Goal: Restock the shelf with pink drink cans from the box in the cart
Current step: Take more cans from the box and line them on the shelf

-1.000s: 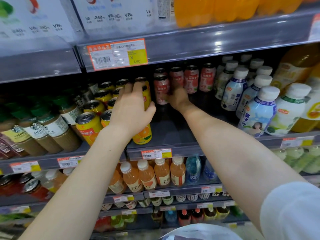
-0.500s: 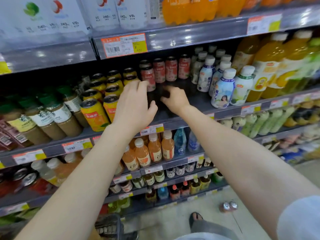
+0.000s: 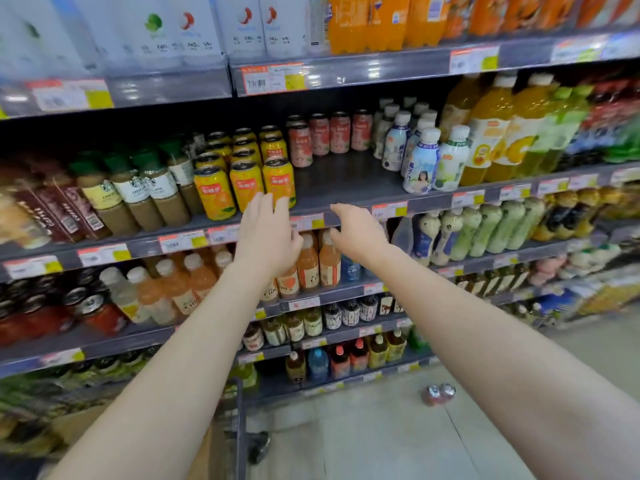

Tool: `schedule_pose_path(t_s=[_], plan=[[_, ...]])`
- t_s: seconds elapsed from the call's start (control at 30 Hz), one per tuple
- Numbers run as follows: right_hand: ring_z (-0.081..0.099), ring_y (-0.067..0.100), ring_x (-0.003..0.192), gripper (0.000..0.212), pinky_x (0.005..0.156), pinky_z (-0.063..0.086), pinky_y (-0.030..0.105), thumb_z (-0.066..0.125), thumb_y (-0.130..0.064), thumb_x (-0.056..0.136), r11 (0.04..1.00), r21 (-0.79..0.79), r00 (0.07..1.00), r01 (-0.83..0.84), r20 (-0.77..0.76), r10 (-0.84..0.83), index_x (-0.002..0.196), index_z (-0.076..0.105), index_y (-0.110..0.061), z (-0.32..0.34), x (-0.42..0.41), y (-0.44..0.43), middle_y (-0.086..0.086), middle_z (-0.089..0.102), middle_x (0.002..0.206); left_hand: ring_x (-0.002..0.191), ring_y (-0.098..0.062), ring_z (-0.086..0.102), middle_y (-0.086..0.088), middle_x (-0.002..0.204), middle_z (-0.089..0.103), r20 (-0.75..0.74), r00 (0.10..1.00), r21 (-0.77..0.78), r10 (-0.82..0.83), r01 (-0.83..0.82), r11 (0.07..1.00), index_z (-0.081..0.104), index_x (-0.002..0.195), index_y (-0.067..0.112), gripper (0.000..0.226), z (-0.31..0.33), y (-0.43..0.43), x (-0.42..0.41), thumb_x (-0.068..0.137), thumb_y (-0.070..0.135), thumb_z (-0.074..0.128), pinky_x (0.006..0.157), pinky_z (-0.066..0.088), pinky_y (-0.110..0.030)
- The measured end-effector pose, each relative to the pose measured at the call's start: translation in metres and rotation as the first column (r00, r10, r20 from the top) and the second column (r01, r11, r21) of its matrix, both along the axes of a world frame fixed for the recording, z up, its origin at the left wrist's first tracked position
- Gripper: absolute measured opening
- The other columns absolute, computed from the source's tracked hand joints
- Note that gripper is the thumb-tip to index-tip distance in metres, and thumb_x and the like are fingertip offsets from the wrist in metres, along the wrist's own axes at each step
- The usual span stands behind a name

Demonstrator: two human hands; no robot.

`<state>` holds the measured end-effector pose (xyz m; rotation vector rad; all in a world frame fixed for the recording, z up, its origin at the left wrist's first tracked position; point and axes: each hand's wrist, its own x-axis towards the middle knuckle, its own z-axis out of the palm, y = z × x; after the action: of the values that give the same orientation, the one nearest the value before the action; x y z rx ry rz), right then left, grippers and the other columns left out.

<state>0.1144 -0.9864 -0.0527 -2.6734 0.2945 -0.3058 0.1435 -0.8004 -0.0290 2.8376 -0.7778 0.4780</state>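
Several pink drink cans stand in a row at the back of the dark shelf, with bare shelf floor in front of them. My left hand hovers in front of the shelf edge, fingers relaxed, holding nothing. My right hand is beside it, fingers loosely curled, also holding nothing. Two more pink cans stand on the floor below. The cart shows at the bottom with a brown box in it.
Yellow orange-drink cans fill the shelf left of the pink ones; white bottles stand to the right. Coffee bottles sit further left. Lower shelves hold orange juice bottles and small bottles. Floor lies at the lower right.
Both hands have drawn back out of the shelf and lowered to its front edge. The view has pulled away, showing more shelves, the floor and the cart.
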Motion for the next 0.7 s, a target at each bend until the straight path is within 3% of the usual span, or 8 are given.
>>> schedule_pose_path(t_s=[0.07,0.13,0.2,0.4,0.7], plan=[[0.056,0.03,0.128,0.047,0.098,0.052,0.044,0.055,-0.02,0.091,1.0,-0.009,1.0,-0.014,-0.013,0.014,0.138,0.057,-0.018,-0.011,-0.031,0.017,0.007,0.061,0.139,0.137,-0.04,0.043,-0.02,0.141,0.051,-0.011,1.0,0.005,0.007,-0.007,1.0,0.047,0.145,0.004,0.062,-0.01,0.012,-0.026,0.092,0.033,0.062,0.115,0.037,-0.049],[0.062,0.032,0.117,0.037,0.087,0.055,0.043,0.054,-0.02,0.09,1.0,0.007,0.999,-0.021,-0.035,0.021,0.126,0.061,-0.018,-0.023,-0.064,0.034,0.007,0.066,0.127,0.125,-0.039,0.052,-0.017,0.13,0.056,-0.055,0.998,-0.001,0.038,-0.038,0.999,0.052,0.136,0.005,0.054,-0.021,0.027,-0.055,0.09,0.032,0.061,0.101,0.044,-0.047],[0.061,0.031,0.118,0.038,0.088,0.056,0.045,0.054,-0.021,0.092,0.999,0.035,0.997,-0.032,-0.071,0.035,0.13,0.06,-0.017,-0.037,-0.097,0.05,0.006,0.063,0.132,0.117,-0.037,0.056,-0.015,0.125,0.058,-0.103,0.993,0.009,0.061,-0.06,0.998,0.054,0.131,0.006,0.05,-0.035,0.043,-0.085,0.091,0.035,0.061,0.093,0.048,-0.046],[0.053,0.029,0.132,0.053,0.101,0.051,0.044,0.057,-0.024,0.095,0.997,0.017,0.979,-0.07,-0.193,0.072,0.147,0.048,-0.017,-0.069,-0.174,0.102,0.005,0.051,0.15,0.114,-0.037,0.057,-0.015,0.12,0.061,-0.183,0.977,0.087,0.11,-0.095,0.992,0.057,0.128,0.007,0.045,-0.073,0.105,-0.162,0.093,0.036,0.058,0.093,0.048,-0.046],[0.056,0.032,0.126,0.054,0.09,0.053,0.04,0.057,-0.034,0.098,0.964,0.037,0.911,-0.263,-0.319,0.261,0.148,0.046,-0.016,-0.099,-0.204,0.231,0.01,0.055,0.143,0.115,-0.036,0.058,-0.014,0.123,0.06,-0.283,0.901,0.166,0.328,-0.291,0.942,0.055,0.132,0.012,0.048,-0.102,0.245,-0.221,0.094,0.041,0.057,0.095,0.048,-0.043]])
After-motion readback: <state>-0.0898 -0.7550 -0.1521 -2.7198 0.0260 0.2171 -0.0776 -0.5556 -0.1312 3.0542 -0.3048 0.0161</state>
